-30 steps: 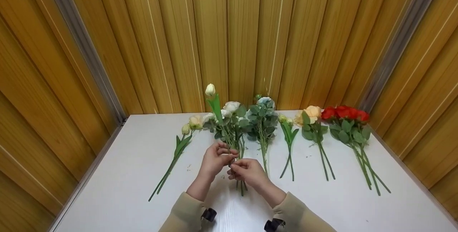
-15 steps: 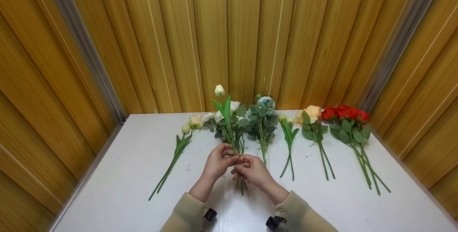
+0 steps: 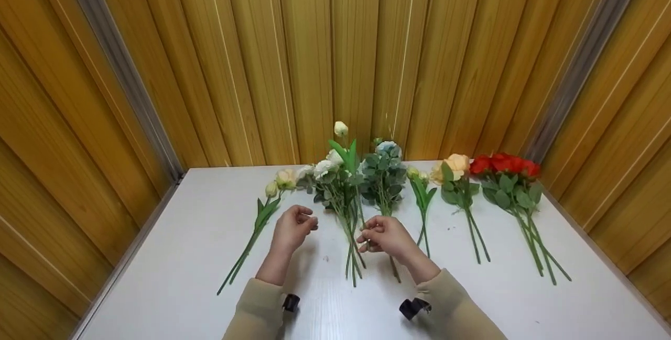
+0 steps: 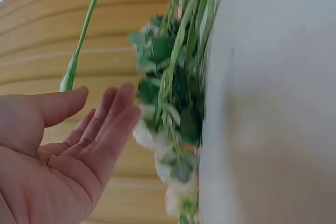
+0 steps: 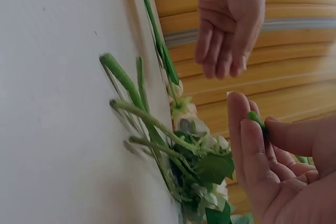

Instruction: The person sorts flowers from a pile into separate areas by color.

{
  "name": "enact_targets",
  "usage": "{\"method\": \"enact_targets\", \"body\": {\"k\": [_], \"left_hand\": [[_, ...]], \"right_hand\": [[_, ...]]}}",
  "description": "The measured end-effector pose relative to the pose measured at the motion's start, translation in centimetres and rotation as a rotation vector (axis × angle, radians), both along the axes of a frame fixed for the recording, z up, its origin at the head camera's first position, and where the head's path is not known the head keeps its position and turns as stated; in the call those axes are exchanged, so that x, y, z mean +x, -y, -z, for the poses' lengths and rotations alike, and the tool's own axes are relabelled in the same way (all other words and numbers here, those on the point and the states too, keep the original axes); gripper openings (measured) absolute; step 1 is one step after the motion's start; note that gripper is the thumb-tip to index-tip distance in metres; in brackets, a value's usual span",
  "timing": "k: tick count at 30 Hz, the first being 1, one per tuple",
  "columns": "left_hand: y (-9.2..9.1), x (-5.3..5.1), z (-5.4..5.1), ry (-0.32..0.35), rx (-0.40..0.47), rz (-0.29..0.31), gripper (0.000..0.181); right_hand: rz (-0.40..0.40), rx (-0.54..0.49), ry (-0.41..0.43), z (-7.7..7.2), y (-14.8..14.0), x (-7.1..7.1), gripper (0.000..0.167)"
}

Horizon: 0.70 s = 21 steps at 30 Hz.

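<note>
A single white tulip (image 3: 341, 129) with green leaves stands up in the head view, its stem pinched between the thumb and fingers of my right hand (image 3: 388, 235). The cut end of that tulip stem (image 5: 256, 121) pokes out between the fingertips in the right wrist view. My left hand (image 3: 291, 230) is apart from it, fingers loosely bent and holding nothing; palm and relaxed fingers show in the left wrist view. Between the hands lies a bunch of white flowers (image 3: 326, 170) with several green stems, partly behind the held tulip.
Blue flowers (image 3: 388, 147) with grey-green leaves lie behind my right hand. Further right are green-white tulips (image 3: 419, 175), peach roses (image 3: 457, 166) and red roses (image 3: 506, 164). A pale tulip pair (image 3: 264, 214) lies left on the white table (image 3: 173, 256). Wood-look panels (image 3: 304, 67) enclose the back.
My left hand has let go of the tulip stem and moved left. The right hand has carried the tulip to the right, away from over the white bunch's left side.
</note>
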<state>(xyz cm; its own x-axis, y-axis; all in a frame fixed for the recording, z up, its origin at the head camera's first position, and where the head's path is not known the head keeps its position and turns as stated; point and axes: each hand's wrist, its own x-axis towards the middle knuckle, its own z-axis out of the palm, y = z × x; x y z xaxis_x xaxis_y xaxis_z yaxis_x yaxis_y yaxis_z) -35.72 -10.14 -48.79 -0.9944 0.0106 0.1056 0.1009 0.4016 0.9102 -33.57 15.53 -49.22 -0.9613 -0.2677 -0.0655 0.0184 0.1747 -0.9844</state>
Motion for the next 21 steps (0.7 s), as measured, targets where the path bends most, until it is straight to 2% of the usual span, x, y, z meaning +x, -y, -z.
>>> {"method": "enact_targets", "body": {"k": [5, 9, 14, 16, 18, 21], "left_hand": [[3.2, -1.1, 0.3, -0.024, -0.163, -0.185, 0.021], [5.7, -1.5, 1.0, -0.002, -0.241, -0.286, 0.024], [7.8, -1.1, 1.8, 0.041, -0.331, -0.351, 0.025], [8.3, -0.7, 2.0, 0.084, -0.364, -0.365, 0.025], [8.7, -0.5, 2.1, 0.131, -0.404, -0.370, 0.024], [9.2, -0.1, 2.1, 0.209, -0.464, -0.344, 0.017]], "right_hand": [[0.055, 0.052, 0.031, -0.8, -3.2, -1.0, 0.018], [0.099, 0.098, 0.082, -1.6, -5.9, -1.3, 0.017], [0.151, 0.169, 0.148, -1.6, -8.7, -1.8, 0.016], [0.184, 0.182, 0.168, -1.5, -9.7, -2.0, 0.014], [0.207, 0.183, 0.195, -1.4, -10.5, -2.2, 0.011], [0.217, 0.189, 0.239, -1.3, -11.6, -2.5, 0.006]]}}
